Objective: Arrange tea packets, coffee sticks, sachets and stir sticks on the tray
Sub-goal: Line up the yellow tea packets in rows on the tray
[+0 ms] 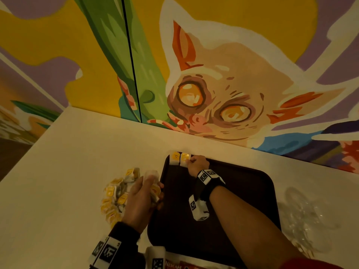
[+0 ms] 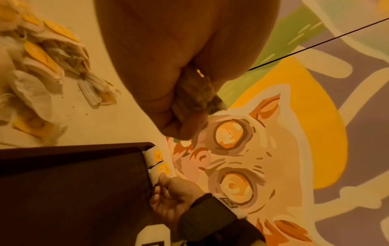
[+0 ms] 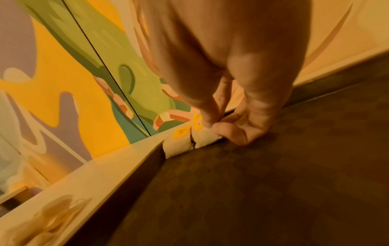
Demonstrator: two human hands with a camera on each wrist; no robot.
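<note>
Right hand (image 3: 223, 126) pinching tea packet (image 3: 207, 137), crack visible wrist-side only

We see everything under a dim, warm amber light that tints the white table (image 1: 77, 162) yellowish. The dark tray (image 1: 242, 200) swallows detail and reads almost black. Soft shadows lie beside the arms, none sharp. The head view bends straight lines near its edges, and the wall painting (image 1: 213, 84) leans inward. In both wrist views we find the near skin a smooth, unfocused mass; the tea bag pile (image 2: 35, 66) smears toward the left corner. A faint sheen marks the clear plastic (image 1: 310, 216).
</note>
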